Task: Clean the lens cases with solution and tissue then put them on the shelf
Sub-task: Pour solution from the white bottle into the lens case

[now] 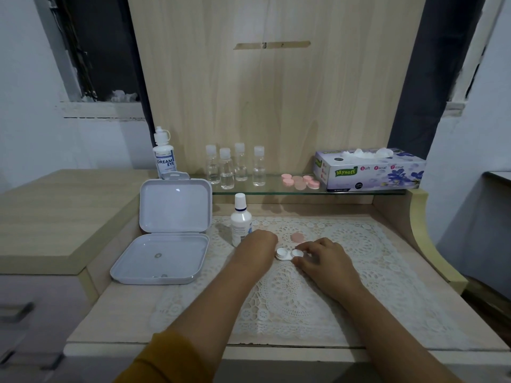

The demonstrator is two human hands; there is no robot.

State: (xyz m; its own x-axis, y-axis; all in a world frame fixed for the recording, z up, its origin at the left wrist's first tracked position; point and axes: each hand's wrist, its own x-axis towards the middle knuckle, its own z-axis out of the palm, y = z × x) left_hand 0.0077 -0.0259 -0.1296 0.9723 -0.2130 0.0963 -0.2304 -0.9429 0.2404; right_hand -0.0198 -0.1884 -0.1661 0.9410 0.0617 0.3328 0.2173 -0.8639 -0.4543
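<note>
A: What are the hands doing?

B: The right hand [325, 259] is resting on the lace mat [345, 272], its fingertips pinching the right cap of the white lens case [287, 254]. The left hand [262, 240] is lying just left of that case with its fingers curled under; whether it is gripping anything, I cannot tell.

A: And around the case?

B: A loose pink cap [297, 237] is lying on the mat just behind it. A white solution bottle [240, 221] is standing upright beside the left hand.

A: What surface is this?

B: A pale wooden table [116, 308], with the mat covering its middle. At the left an open grey box [166, 239] is sitting with its lid [175, 205] propped upright; its tray is holding only a few tiny bits.

A: Farther back?

B: A glass shelf [276, 190] is running across the back. On it four small clear bottles [235, 167] are standing, each showing a little clear liquid, then a cluster of pink lens cases [301, 181], then a tissue box [370, 170] with tissue poking out on top. A taller "Dream Eye" bottle [164, 154] is standing at the shelf's left end.

A: The room?

B: A wooden panel [276, 78] is rising behind the shelf, with whitish walls [27, 106] on both sides.
</note>
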